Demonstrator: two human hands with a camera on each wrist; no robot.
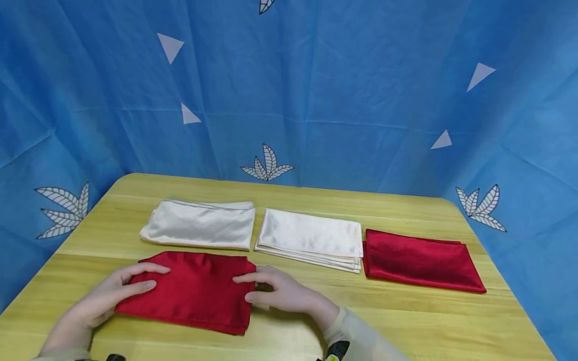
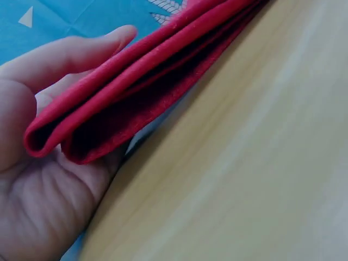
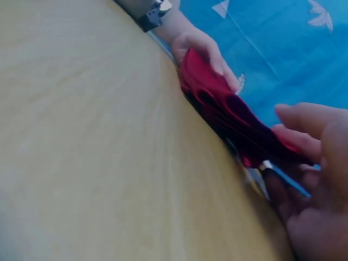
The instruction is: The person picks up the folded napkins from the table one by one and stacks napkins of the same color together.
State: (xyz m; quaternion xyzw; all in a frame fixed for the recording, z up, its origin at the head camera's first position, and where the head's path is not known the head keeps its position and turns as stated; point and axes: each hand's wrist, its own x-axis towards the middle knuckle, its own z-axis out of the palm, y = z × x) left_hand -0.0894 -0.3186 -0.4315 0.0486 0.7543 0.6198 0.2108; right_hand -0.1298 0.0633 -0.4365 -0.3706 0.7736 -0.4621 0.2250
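A folded red satin cloth (image 1: pixel 194 291) is in both hands at the front left of the table. My left hand (image 1: pixel 101 298) grips its left end, thumb and a finger over the top. In the left wrist view, the cloth's folded layers (image 2: pixel 117 103) bulge in loops against the palm. My right hand (image 1: pixel 286 292) holds the opposite end, with fingers above and below the cloth in the right wrist view. The layers (image 3: pixel 225 111) stand slightly apart there, and the cloth appears lifted off the wood, at least at its ends.
Behind lie a folded silvery-white cloth (image 1: pixel 203 224) and a folded cream-white cloth (image 1: pixel 313 233). Another folded red cloth (image 1: pixel 420 260) lies on the right, its left edge against the cream one. A blue patterned curtain (image 1: pixel 289 90) hangs around the wooden table (image 1: pixel 406 321).
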